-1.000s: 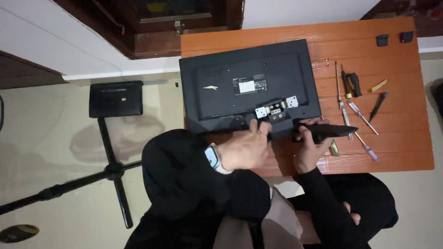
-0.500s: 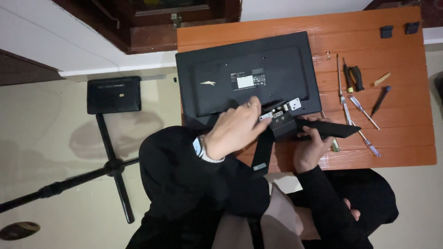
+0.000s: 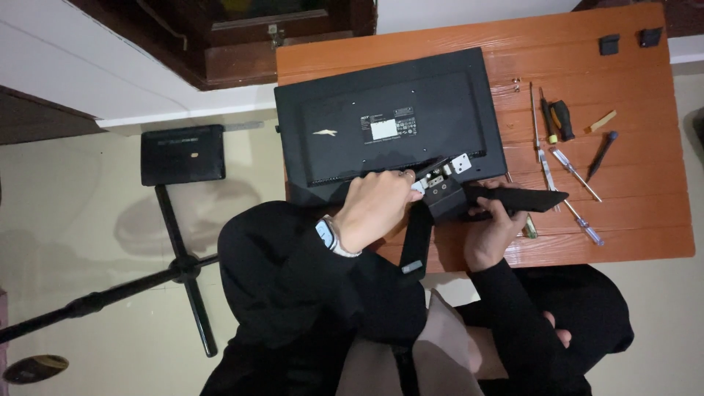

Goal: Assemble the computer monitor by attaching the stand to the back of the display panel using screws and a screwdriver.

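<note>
A person in black sleeves is working on the back of a flat black monitor (image 3: 389,117) lying face down on an orange wooden table (image 3: 623,235).

The left hand (image 3: 378,209), fingers pinched together, is pressing a thin dark tool (image 3: 433,167) at the metal bracket (image 3: 449,170); the right hand (image 3: 493,231) is curling around the black wedge-shaped stand base (image 3: 506,198). 4 screwdrivers (image 3: 546,139) are lying just right of the monitor, 2 small black caps (image 3: 609,44) are sitting at the far corner, and a black tripod stand (image 3: 176,220) is standing on the floor.
</note>
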